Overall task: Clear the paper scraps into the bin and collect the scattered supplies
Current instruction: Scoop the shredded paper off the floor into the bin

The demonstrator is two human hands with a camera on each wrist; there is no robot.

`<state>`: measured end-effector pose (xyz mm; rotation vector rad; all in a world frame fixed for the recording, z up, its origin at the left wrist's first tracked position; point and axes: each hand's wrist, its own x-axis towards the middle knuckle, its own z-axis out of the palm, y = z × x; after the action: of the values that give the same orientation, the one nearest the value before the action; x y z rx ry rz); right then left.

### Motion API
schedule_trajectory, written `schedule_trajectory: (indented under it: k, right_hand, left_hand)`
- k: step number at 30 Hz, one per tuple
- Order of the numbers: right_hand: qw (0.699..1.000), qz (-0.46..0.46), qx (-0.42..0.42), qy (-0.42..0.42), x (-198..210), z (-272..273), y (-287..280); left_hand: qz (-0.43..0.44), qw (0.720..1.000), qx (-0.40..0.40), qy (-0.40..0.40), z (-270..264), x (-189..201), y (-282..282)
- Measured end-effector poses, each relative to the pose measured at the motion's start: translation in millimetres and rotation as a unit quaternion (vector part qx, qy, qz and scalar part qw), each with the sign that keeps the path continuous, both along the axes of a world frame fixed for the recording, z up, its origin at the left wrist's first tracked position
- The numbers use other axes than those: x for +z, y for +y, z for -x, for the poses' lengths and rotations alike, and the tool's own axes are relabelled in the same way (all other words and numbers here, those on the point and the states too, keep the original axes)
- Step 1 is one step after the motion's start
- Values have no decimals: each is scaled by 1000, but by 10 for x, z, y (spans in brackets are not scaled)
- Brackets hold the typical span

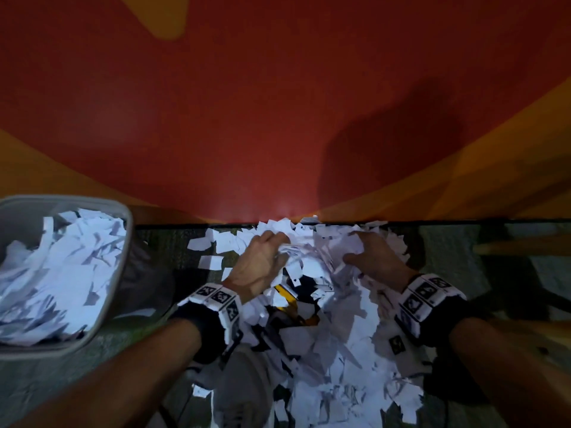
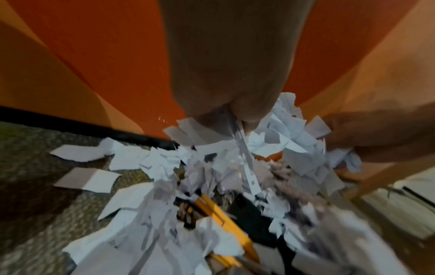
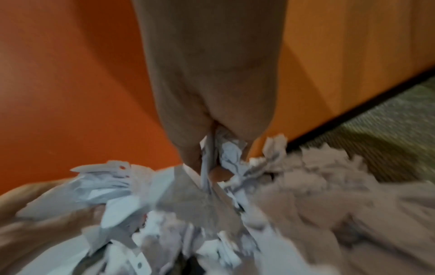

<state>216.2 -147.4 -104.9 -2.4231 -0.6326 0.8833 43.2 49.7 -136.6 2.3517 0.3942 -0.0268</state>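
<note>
The grey bin (image 1: 123,242) sits at the far left on the carpet (image 1: 167,242), its mouth open toward the person and already heaped with white scraps, which I judge is why it stands so near: a handful needs only a short swing to the left to reach it. Next comes the left hand (image 1: 261,264), its fingers curled down into the top of the pile of paper scraps (image 1: 312,251), closing on a bunch from the left side; the left wrist view shows strips bunched and trailing under the palm (image 2: 223,74), so this hand is clamped on paper. Just under and behind that hand, partly buried, lies a yellow-and-black item (image 1: 289,295), seemingly 1 of the supplies, though what it is cannot be told; it lies below the grip, not in it, with scraps over its ends. Further right the right hand (image 1: 375,257) curls in from the opposite side, and its wrist view shows crumpled strips pinched between the fingers (image 3: 188,148). The 2 hands face each other across the heap, most likely to squeeze 1 large load between them. The bulk of the pile spreads toward the person, below both wrists and outside either grip, against the foot of the red wall (image 1: 278,118).
</note>
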Motion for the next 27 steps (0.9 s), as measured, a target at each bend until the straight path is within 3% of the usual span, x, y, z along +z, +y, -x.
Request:
schedule_trajectory:
  k: [3,7,14,17,27]
  right_hand:
    - [999,-43,6,-24,302,-13,3]
    - [994,-103,6,-25,642,23,19]
    - [992,-121,35,-31,1117,237,276]
    - [992,-98,50,-60,1305,369,466]
    - [971,-197,131,-18,1926,1169,1523]
  left_hand:
    - [68,995,57,-45,80,361,123]
    - [167,974,155,-12,200,705,260]
    - [232,957,158,-68,530,1390,364]
    - [247,950,177,-70,636,1575,393]
    - [180,938,290,-58,1264,2309,1068]
